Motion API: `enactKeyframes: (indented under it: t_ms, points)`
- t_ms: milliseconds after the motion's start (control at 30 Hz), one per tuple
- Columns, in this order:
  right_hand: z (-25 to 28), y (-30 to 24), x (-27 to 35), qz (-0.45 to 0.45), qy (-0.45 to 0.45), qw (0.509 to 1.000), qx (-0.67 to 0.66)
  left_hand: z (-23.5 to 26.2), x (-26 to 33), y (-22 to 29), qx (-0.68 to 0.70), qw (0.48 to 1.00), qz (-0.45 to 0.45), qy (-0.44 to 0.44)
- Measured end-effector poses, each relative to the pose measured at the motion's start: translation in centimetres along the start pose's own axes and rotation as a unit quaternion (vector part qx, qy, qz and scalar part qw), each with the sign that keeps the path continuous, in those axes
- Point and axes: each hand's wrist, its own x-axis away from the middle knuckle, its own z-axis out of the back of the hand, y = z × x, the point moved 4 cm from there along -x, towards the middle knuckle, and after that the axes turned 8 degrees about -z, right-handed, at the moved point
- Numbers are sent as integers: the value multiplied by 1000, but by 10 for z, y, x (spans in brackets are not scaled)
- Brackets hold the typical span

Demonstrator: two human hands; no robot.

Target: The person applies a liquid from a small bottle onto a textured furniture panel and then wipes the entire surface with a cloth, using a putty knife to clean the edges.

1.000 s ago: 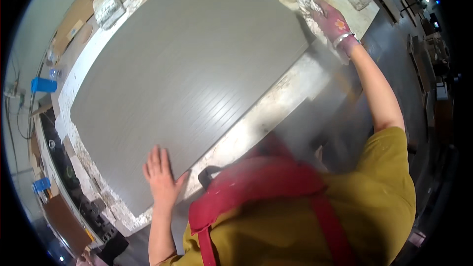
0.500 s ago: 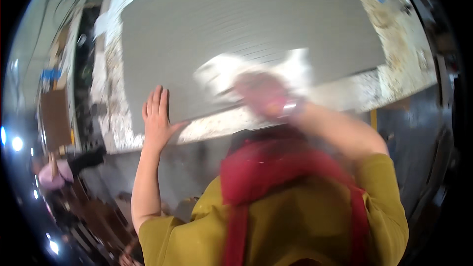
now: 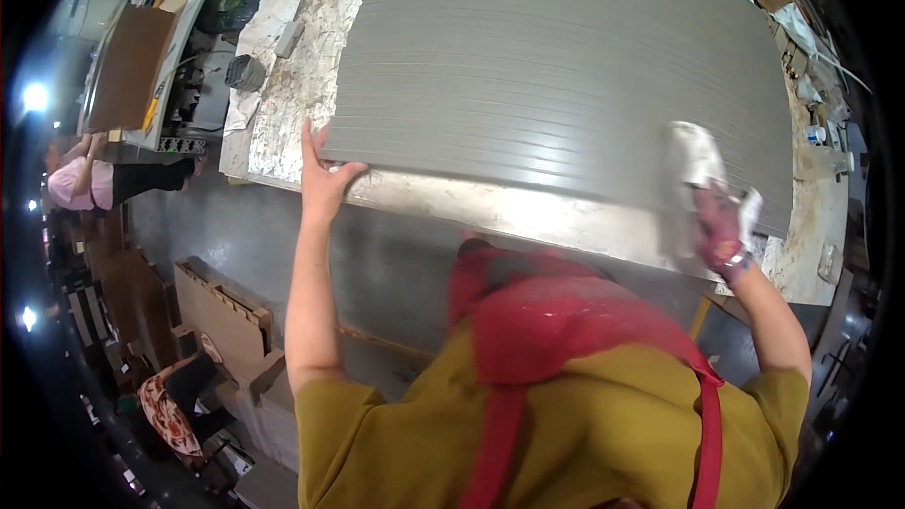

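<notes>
A large grey panel (image 3: pixel 547 66) with fine parallel grooves lies on a stained white worktable (image 3: pixel 306 104). At the panel's near left corner rests my bare left hand (image 3: pixel 325 174), fingers stretched and thumb apart, holding nothing. My right hand (image 3: pixel 721 231), in a dark reddish work glove, has its fingers on a crumpled white cloth (image 3: pixel 696 153) pressed to the panel near its right end. Motion blurs the cloth a little, and parts of it stick out on both sides of the glove.
A grey block (image 3: pixel 288 39) and a dark folded bundle (image 3: pixel 245 73) sit on the table's left end. Small bottles and scraps line its right side. Another person in pink (image 3: pixel 80 179) stands at a far-left bench with a brown board (image 3: pixel 132 66). Cardboard (image 3: pixel 222 316) stands behind me at left.
My right hand has swept the cloth from the panel's near middle to its right end. My left hand stays at the near left corner. The whole view has shifted and turned.
</notes>
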Motion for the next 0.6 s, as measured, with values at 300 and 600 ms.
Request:
enactKeyframes:
  t_ms: [300, 600]
  points:
    - [-55, -319, -197, 265, -179, 938, -130, 3, -11, -37, 27, 995, -2, -91]
    - [-35, -168, -108, 126, -172, 977, -5, 10, -7, -17, -117, 982, -146, -14]
